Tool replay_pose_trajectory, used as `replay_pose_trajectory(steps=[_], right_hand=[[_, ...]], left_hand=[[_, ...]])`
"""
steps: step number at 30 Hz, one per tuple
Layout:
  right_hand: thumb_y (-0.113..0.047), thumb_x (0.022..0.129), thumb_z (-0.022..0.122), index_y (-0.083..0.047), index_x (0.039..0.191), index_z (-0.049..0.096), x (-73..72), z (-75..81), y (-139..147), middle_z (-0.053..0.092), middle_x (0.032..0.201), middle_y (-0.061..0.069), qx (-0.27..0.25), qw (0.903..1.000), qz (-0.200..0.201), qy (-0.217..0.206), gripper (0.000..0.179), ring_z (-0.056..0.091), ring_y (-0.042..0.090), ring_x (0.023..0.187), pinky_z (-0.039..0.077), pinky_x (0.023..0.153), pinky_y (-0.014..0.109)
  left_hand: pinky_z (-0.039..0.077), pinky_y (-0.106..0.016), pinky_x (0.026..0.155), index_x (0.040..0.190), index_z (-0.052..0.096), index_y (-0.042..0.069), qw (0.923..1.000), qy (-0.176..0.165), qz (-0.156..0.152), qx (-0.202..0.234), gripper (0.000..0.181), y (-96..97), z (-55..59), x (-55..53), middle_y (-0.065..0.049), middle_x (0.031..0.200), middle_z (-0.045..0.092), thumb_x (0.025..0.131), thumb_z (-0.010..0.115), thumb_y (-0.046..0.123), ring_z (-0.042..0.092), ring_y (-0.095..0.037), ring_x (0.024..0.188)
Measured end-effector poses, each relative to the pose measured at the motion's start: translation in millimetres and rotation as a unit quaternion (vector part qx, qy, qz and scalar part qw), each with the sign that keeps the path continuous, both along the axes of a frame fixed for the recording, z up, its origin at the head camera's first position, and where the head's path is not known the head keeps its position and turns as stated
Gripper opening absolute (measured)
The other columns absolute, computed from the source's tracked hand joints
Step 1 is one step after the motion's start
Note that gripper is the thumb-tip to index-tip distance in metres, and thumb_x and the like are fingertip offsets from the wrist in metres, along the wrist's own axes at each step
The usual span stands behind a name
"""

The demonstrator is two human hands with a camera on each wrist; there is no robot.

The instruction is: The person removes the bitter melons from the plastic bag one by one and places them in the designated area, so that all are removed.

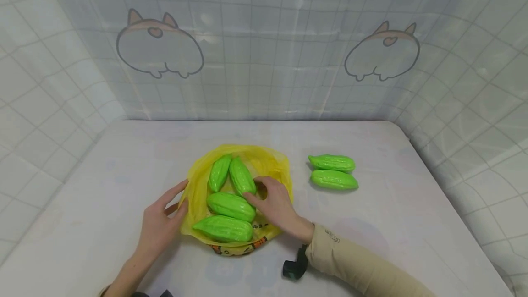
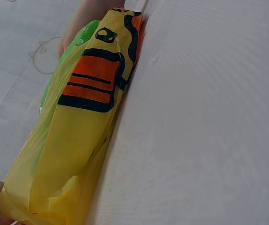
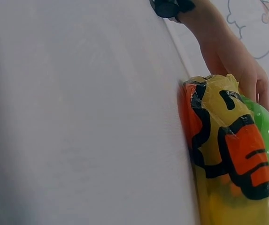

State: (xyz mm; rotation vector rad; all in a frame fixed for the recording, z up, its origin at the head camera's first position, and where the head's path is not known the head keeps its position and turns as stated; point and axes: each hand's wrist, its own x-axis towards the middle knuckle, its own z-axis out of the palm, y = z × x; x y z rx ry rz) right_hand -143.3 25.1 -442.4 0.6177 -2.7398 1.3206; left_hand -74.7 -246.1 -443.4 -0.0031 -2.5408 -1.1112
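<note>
A yellow plastic bag (image 1: 195,187) lies wide open at the middle of the table, its printed side towards me. Several glossy green bitter melons (image 1: 224,228) are inside it. My left hand (image 1: 158,223) holds the bag's left rim with thumb and fingers. Reaching in over the right rim, my right hand (image 1: 276,205) grips the lower end of the upper right bitter melon (image 1: 241,173), thumb on the near side. In the left wrist view the bag's printed wall (image 2: 78,126) hides most of the contents. Two more bitter melons (image 1: 334,179) lie together outside, right of the bag.
The white tabletop (image 1: 392,223) runs back to a grid-patterned curtain (image 1: 264,58) with animal drawings, which also rises at both sides. A black wrist camera (image 1: 294,267) sits under my right wrist, close over the table.
</note>
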Motion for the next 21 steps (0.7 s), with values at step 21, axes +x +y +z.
replay_pose_trajectory(steps=[21], right_hand=[[-0.033,0.093,0.069,-0.006,0.119,0.068,-1.7,-2.7,2.7,0.07,0.107,0.005,-0.014,0.9998,0.003,0.016,0.038,0.064,0.018,0.098,0.056,0.084,0.033]], left_hand=[[0.059,-0.018,0.082,0.137,0.06,0.007,0.9999,0.012,0.0,0.007,0.047,1.3,3.2,2.1,-0.015,0.137,0.062,0.091,0.063,-0.003,0.058,-0.035,0.124]])
